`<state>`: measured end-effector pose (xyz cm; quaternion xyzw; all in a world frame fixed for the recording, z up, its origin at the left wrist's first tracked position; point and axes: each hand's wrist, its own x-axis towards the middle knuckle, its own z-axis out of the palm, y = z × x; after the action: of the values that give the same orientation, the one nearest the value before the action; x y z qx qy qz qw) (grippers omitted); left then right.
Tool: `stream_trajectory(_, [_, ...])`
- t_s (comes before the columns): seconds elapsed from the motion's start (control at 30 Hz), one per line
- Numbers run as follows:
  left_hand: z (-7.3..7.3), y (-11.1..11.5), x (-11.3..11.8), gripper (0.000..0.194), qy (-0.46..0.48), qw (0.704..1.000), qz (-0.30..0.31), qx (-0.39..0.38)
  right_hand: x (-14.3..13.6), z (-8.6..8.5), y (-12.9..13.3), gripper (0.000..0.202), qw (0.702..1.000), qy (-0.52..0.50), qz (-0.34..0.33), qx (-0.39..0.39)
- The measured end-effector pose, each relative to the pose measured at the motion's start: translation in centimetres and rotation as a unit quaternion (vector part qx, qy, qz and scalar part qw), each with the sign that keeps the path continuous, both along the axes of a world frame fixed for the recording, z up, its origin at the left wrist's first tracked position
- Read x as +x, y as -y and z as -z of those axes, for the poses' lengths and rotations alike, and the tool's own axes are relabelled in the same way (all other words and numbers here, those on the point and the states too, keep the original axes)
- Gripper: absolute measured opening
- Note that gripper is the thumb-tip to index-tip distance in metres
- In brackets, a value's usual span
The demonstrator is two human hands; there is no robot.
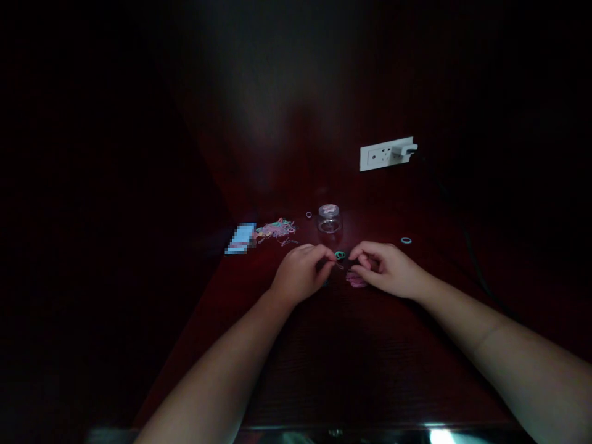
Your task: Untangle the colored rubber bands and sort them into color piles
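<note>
The thumb and forefinger of my left hand are pinched on a small thin band, too dim to make out fully. Just right of it, my right hand has its thumb and forefinger apart, with nothing visible between them. Green hair ties lie on the table in the gap between the two hands. A small pile of pink hair ties is under my right thumb, partly covered by it. Beside my left fingers a bit of teal shows, mostly hidden.
Behind the hands stands a clear lidded jar. A heap of mixed coloured bands lies at left, near a blurred bright phone-like rectangle. One blue hair tie sits at right. A wall socket holds a plug with a dark cable.
</note>
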<state>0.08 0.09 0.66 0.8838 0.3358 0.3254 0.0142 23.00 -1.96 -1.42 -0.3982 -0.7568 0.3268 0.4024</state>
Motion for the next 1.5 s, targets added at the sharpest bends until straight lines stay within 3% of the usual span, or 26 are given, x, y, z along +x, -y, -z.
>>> stream_trajectory(0.07, [-0.1, 0.5, 0.3, 0.006, -0.001, 1.0, 0.005, -0.002, -0.2, 0.0, 0.1, 0.02, 1.0, -0.004, -0.01, -0.012])
stream_trajectory(0.3, [0.2, 0.4, 0.3, 0.005, -0.013, 1.0, 0.011, -0.014, -0.3, -1.0, 0.1, 0.014, 0.993, 0.086, -0.018, 0.079])
stream_trajectory(1.03, [0.3, 0.6, 0.6, 0.014, 0.019, 0.997, 0.056, -0.045, -0.3, -1.2, 0.2, 0.013, 0.997, 0.065, -0.036, 0.029])
stream_trajectory(1.5, [0.4, 0.6, 0.5, 0.01, 0.044, 0.996, 0.064, -0.047, -0.5, -1.4, 0.5, 0.013, 0.998, 0.051, -0.03, 0.012])
